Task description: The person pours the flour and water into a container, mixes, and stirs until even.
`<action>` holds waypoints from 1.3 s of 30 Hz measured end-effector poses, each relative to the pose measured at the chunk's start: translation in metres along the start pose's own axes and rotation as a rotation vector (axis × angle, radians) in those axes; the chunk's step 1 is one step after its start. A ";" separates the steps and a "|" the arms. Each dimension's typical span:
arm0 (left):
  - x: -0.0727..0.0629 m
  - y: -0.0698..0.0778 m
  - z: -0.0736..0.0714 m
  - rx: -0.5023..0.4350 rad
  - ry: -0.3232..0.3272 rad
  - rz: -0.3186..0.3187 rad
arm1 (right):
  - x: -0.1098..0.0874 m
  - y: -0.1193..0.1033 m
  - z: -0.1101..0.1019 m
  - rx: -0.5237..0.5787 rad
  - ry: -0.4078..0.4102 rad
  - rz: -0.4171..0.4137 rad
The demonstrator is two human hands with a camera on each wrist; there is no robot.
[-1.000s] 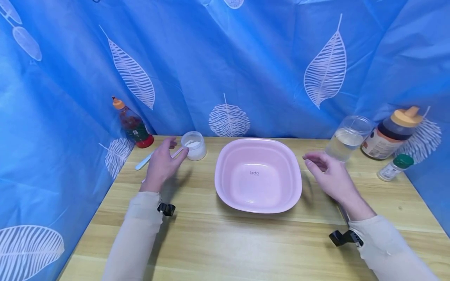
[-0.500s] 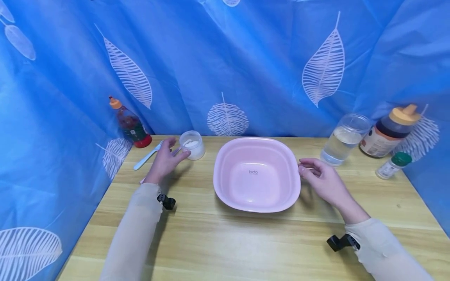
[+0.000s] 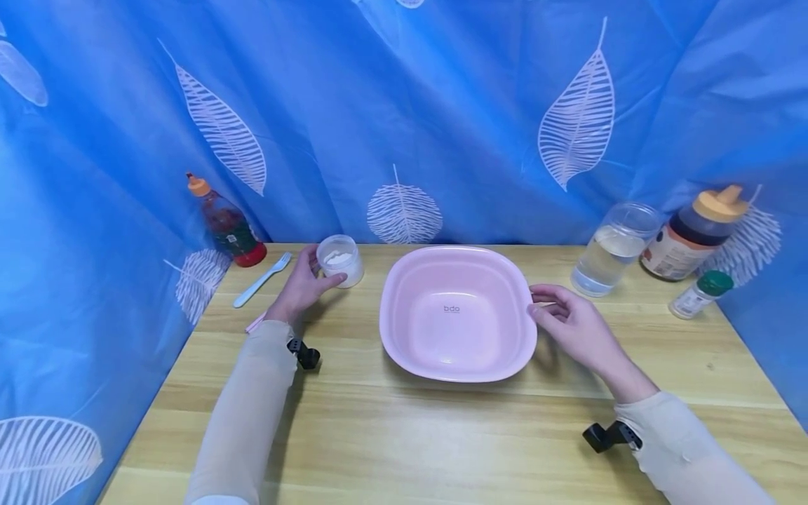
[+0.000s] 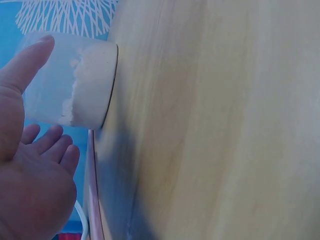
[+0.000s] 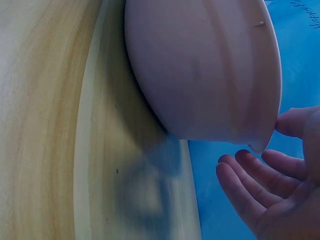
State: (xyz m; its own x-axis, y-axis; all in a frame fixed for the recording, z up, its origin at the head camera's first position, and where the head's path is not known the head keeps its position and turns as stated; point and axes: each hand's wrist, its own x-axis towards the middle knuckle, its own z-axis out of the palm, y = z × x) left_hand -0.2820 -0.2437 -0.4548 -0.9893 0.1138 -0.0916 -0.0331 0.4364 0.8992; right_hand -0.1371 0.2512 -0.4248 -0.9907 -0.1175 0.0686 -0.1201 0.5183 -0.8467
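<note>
Showing only in head view: basin's (image 3: 454,337) lettering (image 3: 451,308)

the left grip (image 3: 303,287) is set round a small clear jar (image 3: 349,270) of white powder (image 3: 339,259), its thumb across the near side; how firmly it touches is unclear. just left of that grip lies a pale blue fork (image 3: 261,282), and farther left and back stands a red squeeze bottle (image 3: 229,228). the right grip (image 3: 573,324) touches the right rim of a pink basin (image 3: 451,330). a part-filled glass (image 3: 602,259) stands just beyond that grip, a dark squeeze bottle (image 3: 678,251) farther right, and a green-capped shaker (image 3: 697,296) to its right, all on the wooden bench (image 3: 416,442).
</note>
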 end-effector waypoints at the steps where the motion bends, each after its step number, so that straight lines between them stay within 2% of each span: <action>1: 0.001 0.000 0.000 -0.010 0.001 -0.004 | 0.000 0.000 0.000 -0.003 -0.001 -0.001; 8: 0.007 -0.002 -0.003 0.008 -0.007 -0.041 | 0.001 -0.003 -0.001 -0.019 0.005 0.000; 14: 0.012 -0.001 -0.005 0.027 -0.019 -0.023 | 0.003 -0.005 -0.002 -0.018 0.002 -0.008; 18: 0.013 0.002 -0.003 -0.001 -0.018 -0.012 | 0.003 -0.006 -0.003 -0.024 0.001 -0.003; 27: 0.018 0.000 0.003 0.003 0.010 -0.019 | 0.003 -0.007 -0.005 -0.034 0.002 0.005; 33: 0.014 0.000 0.003 -0.012 0.036 -0.020 | 0.002 -0.006 -0.004 -0.042 0.001 0.012; 39: 0.004 0.009 0.004 -0.043 0.058 0.053 | 0.000 -0.005 -0.002 -0.032 -0.001 0.020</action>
State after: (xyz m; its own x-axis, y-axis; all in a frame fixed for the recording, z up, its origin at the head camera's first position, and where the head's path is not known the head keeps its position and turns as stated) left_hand -0.2859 -0.2355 -0.4489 -0.9963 0.0836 -0.0194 0.0151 0.3926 0.9196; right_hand -0.1370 0.2502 -0.4198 -0.9929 -0.1077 0.0510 -0.1020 0.5476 -0.8305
